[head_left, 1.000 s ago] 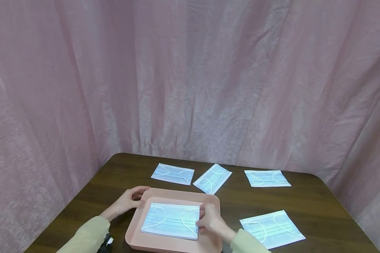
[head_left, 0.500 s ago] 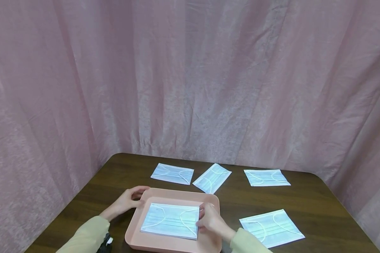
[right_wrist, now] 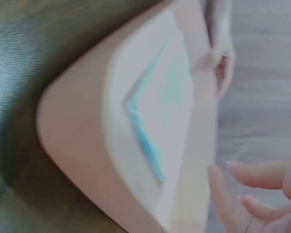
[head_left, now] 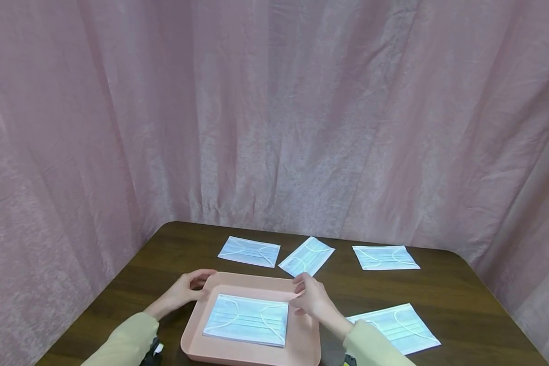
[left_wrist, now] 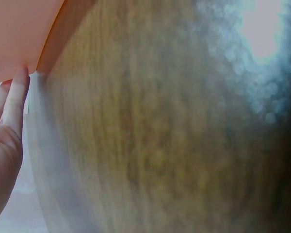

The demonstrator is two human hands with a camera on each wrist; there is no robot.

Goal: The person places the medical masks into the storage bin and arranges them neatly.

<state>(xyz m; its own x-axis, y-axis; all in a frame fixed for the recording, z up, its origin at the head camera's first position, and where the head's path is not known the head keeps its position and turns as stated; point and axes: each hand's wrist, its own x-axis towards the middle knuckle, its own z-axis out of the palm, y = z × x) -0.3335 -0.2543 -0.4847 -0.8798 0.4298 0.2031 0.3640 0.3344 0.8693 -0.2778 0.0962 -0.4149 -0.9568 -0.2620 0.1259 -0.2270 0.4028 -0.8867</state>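
A pink tray [head_left: 251, 282] lies at the table's near side. In it is a pleated light-blue face mask [head_left: 244, 319] with white ear loops, apparently the top of a small stack, its thick blue edge visible in the right wrist view. My left hand [head_left: 180, 292] holds the tray's far left corner, fingertips at the rim and thumb against the side wall; the left wrist view shows its fingers [left_wrist: 15, 104] against the tray. My right hand [head_left: 314, 301] hovers over the tray's right side with loosely bent fingers [right_wrist: 259, 174] and nothing between them.
Behind the tray lie a left mask [head_left: 249, 251] and a slanted mask [head_left: 304, 254]. Another mask [head_left: 385, 257] is at the back right, and a larger-looking mask [head_left: 402, 328] sits right of the tray, partly behind my right sleeve. A pink curtain [head_left: 274, 127] hangs behind the table.
My right hand has let go of the mask's right edge and moved up and slightly right, toward the tray's far right corner. The left hand, tray and masks have stayed put.
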